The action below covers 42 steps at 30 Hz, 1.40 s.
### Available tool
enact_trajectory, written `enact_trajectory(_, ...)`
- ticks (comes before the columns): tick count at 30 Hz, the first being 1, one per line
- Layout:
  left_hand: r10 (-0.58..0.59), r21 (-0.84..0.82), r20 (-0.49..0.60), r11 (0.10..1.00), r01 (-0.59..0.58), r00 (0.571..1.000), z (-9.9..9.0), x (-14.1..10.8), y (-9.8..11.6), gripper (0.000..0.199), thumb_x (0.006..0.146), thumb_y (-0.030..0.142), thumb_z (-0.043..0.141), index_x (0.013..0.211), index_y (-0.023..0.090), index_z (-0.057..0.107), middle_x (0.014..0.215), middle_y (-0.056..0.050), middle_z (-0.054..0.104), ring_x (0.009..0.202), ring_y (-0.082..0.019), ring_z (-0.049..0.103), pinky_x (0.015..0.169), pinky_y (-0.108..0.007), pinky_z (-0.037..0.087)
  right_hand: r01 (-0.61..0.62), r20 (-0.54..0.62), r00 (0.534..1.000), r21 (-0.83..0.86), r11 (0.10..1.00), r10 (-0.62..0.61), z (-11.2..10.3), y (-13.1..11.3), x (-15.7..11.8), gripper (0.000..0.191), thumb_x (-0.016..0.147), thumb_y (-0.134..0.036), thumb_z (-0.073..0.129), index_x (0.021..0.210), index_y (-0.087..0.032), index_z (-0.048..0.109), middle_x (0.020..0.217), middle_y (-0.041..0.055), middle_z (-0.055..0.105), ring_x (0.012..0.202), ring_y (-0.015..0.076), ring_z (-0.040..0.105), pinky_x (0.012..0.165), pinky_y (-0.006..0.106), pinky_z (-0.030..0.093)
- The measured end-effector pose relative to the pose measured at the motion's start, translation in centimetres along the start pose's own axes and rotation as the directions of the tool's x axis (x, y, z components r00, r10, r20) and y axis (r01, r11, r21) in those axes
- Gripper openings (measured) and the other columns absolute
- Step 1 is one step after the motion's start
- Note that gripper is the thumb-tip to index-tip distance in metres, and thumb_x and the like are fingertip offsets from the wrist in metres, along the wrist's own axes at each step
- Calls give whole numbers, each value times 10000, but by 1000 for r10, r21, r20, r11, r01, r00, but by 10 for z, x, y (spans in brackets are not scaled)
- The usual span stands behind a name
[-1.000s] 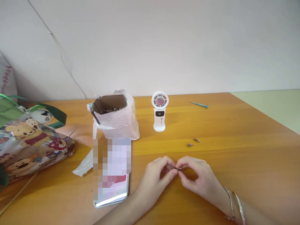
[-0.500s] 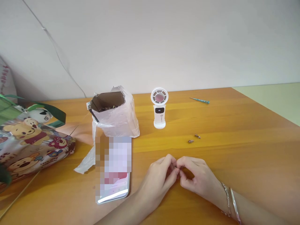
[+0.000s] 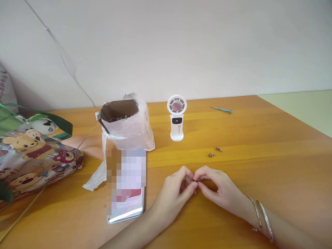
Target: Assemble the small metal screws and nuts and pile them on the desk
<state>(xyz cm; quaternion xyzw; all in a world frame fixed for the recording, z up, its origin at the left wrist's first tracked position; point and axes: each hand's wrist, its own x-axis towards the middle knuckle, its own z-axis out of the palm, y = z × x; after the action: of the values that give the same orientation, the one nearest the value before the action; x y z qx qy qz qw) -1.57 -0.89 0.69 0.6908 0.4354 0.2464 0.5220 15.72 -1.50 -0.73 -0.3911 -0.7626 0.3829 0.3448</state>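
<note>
Near the table's front, my left hand (image 3: 176,188) and my right hand (image 3: 220,185) meet fingertip to fingertip. Both pinch a small dark metal part (image 3: 195,181) between thumb and forefinger; its shape is mostly covered by the fingers. Beyond my hands lie two similar small metal parts, one (image 3: 211,155) a little nearer and the other (image 3: 219,149) just behind it to the right.
A white handheld fan (image 3: 176,128) stands at the middle back. Left of it is an open cardboard box (image 3: 129,133) in white plastic, with a phone (image 3: 129,207) in front. A screwdriver (image 3: 221,110) lies back right; a cartoon-print bag (image 3: 38,159) fills the left.
The small part between my fingertips shows a little more now. My right hand and wrist have shifted slightly, and the bracelets have moved to the right.
</note>
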Motion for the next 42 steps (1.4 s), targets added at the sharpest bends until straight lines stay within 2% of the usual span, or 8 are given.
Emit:
enact_trajectory(5,-6,-35,-18,999,5,1000,-1,2,-3,87,853,277,490,845,191,501,739,-2,637,726,-147,617,642,-247,464,-30,-4,1000,-23,999,30,-3,4,-1,87,859,-159,431,897,-237,445,815,-9,613,738,118,635,682,239,508)
enact_trajectory(9,2,-8,-81,1000,-3,997,-1,3,-3,64,830,247,519,816,185,513,765,-3,654,707,-136,614,618,-237,459,-28,-66,998,-93,995,22,-2,7,-3,80,860,-174,437,906,-236,459,849,11,621,808,141,638,716,266,518)
enact_trajectory(14,54,14,-134,999,-52,990,1,2,2,54,810,178,509,773,193,473,899,-16,672,802,-145,625,662,-243,467,82,-137,985,-196,977,-110,2,12,-5,164,811,-108,465,899,-246,474,855,17,634,853,161,639,720,282,520)
enact_trajectory(19,52,60,-143,997,-43,988,4,0,3,79,770,145,514,743,194,457,844,-8,660,739,-137,615,602,-223,465,152,-150,969,-270,951,-198,3,10,-6,218,759,-66,471,867,-254,485,783,-2,630,742,145,631,640,258,510)
enact_trajectory(22,60,75,-146,996,-50,988,4,1,1,68,763,146,515,742,192,470,813,-6,649,720,-134,609,583,-215,462,91,-152,980,-238,967,-130,3,6,-4,194,758,-79,473,848,-250,488,764,-8,628,699,138,619,634,258,509)
enact_trajectory(26,68,93,-159,994,-54,985,0,1,-1,42,776,153,510,763,189,493,797,-5,643,721,-135,611,604,-223,464,19,-126,991,-140,990,-37,1,0,-2,157,778,-132,509,892,-240,508,841,-3,649,791,137,639,730,252,522)
enact_trajectory(36,89,109,-148,991,-73,985,-3,1,-4,24,799,191,513,776,196,508,849,-23,670,779,-164,625,671,-277,489,-35,-167,986,-143,989,11,-1,1,-4,101,790,-140,497,807,-238,515,786,-8,671,745,148,657,679,267,535)
enact_trajectory(42,100,89,-203,993,-84,974,-6,4,-4,14,800,195,542,788,190,547,850,-22,657,817,-165,621,729,-289,495,-144,-221,962,94,985,161,-7,2,-3,23,829,-223,531,852,-223,526,920,39,684,917,182,647,806,319,540)
